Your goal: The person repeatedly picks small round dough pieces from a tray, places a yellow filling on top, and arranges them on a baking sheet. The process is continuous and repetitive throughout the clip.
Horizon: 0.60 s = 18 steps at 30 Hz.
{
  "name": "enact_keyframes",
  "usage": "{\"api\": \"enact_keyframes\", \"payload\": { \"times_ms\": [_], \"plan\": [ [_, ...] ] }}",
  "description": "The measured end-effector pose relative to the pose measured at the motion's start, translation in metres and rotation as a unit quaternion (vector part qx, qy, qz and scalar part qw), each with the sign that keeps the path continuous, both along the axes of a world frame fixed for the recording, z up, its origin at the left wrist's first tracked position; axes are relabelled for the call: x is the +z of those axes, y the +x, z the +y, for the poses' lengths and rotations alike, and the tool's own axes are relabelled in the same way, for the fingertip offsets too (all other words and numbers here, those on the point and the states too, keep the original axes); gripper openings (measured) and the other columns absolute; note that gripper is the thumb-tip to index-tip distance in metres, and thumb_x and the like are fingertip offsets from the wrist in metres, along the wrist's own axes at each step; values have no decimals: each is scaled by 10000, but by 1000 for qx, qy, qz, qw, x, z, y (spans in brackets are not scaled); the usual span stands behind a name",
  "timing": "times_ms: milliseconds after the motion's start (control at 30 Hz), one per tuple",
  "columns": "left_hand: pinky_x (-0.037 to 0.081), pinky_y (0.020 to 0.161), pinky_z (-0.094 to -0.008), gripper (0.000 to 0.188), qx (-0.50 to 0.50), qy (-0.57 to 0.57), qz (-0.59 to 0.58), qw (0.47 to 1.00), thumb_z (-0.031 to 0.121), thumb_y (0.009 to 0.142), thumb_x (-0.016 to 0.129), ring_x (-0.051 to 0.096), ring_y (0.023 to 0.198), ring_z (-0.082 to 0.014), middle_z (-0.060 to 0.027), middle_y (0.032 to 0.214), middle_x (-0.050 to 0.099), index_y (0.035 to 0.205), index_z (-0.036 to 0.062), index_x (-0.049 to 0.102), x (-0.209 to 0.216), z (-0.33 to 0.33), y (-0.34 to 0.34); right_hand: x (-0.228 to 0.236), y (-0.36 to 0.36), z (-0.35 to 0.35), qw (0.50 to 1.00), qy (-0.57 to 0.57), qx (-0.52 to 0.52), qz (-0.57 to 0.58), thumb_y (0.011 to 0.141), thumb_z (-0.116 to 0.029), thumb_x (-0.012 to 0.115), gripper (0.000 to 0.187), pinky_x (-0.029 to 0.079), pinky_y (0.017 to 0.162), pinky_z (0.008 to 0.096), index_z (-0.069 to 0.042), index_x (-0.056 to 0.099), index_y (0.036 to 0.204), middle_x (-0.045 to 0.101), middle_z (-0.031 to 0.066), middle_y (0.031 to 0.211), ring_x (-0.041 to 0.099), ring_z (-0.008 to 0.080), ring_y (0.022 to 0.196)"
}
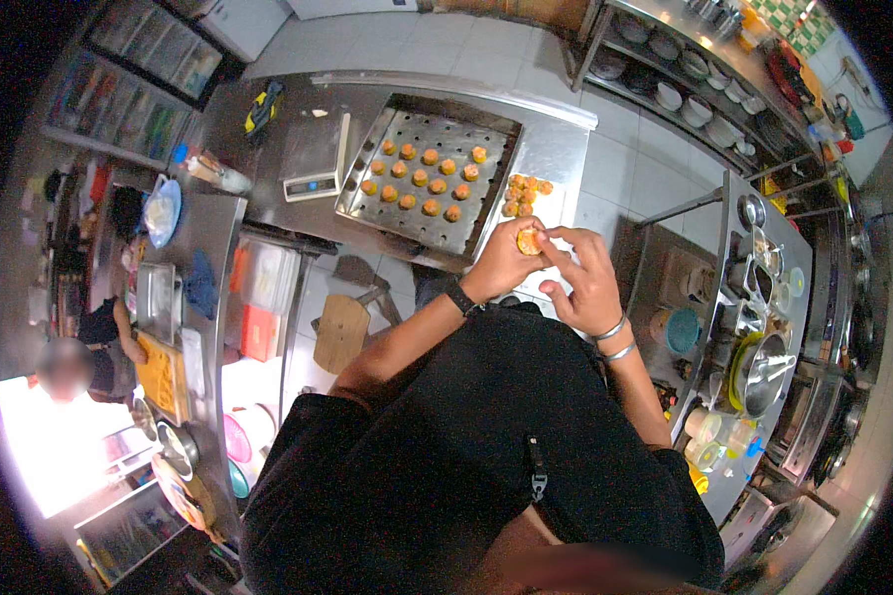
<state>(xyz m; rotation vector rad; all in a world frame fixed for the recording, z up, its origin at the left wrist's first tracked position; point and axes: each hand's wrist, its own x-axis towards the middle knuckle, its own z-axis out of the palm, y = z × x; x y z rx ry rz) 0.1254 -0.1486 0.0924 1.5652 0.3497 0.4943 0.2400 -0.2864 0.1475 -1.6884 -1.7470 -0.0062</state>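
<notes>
My left hand (504, 256) is curled around a small open-topped dumpling (529, 242) with a yellow wrapper and an orange top. Fingers apart, my right hand (587, 278) is beside it, its fingertips at the dumpling's edge; whether they touch it I cannot tell. Just beyond my hands, a cluster of similar dumplings (522, 195) sits on the steel table (558, 149). To the left lies a perforated metal tray (407, 119), on which several dumplings (420, 178) stand upright in spaced rows.
A scale (313, 186) with a small display stands left of the tray, and a yellow-and-black item (263, 109) lies farther left. A wooden stool (341, 332) is below the table. On the right, a counter holds a large steel bowl (764, 375). Another person (109, 332) is at the far left.
</notes>
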Motion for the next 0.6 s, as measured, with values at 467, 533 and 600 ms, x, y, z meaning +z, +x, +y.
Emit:
{"api": "enact_keyframes", "payload": {
  "times_ms": [467,533,600],
  "plan": [
    [494,751,-269,217,31,51,-23,998,140,831,824,581,804,-70,7,897,679,971,44,689,-30,24,29,-77,38,14,935,45,-290,198,897,-197,701,173,523,705,384,-88,765,1015,704,155,848,670,313,750],
    [503,770,-264,182,-13,-23,16,1000,139,846,812,612,842,-75,-4,921,700,937,49,683,-23,27,30,-135,50,20,923,-80,-317,204,868,-293,740,201,531,611,415,-97,783,882,696,164,718,671,331,617],
    [509,778,-264,158,-27,-58,37,997,139,858,801,624,855,-78,-7,923,708,906,55,676,-23,30,29,-151,46,29,920,-198,-320,115,826,-321,773,241,548,603,441,-98,783,917,716,184,819,672,357,620]
  ]
}}
